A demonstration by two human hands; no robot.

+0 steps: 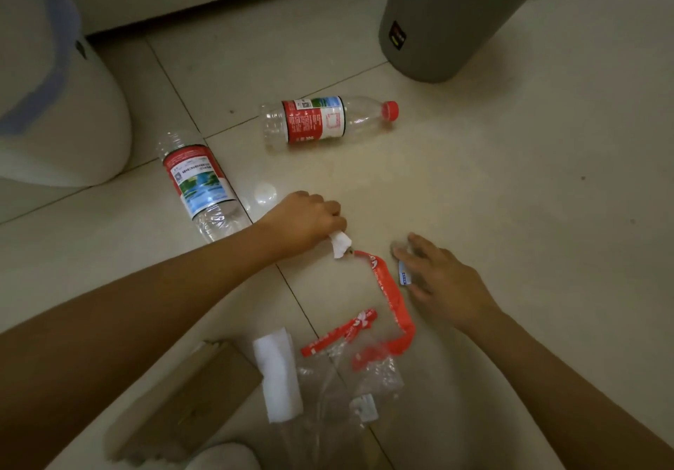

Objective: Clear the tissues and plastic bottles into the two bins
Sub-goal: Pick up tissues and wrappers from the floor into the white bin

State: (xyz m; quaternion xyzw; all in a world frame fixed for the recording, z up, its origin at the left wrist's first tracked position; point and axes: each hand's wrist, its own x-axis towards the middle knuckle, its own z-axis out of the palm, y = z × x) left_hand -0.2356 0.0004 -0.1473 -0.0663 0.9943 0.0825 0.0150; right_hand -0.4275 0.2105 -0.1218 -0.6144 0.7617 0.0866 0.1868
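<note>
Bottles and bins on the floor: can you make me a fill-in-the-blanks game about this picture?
1. The left hand pinches a small white ____.
2. The bottle with the red cap is lying on its ____.
3. The grey bin stands on the ____.
4. The number of plastic bottles on the floor is ____.

Missing words: tissue, side, floor, two

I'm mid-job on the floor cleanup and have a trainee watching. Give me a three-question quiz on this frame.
1. True or false: both plastic bottles, the capped bottle and the second bottle, lie on their sides on the floor.
2. What does the left hand pinch? A) a bottle cap B) a crumpled tissue C) the red strip
3. Fill in: the grey bin stands beyond the capped bottle, and the white bin stands at the ____ of the view.

Key: 1 true; 2 B; 3 left.
</note>
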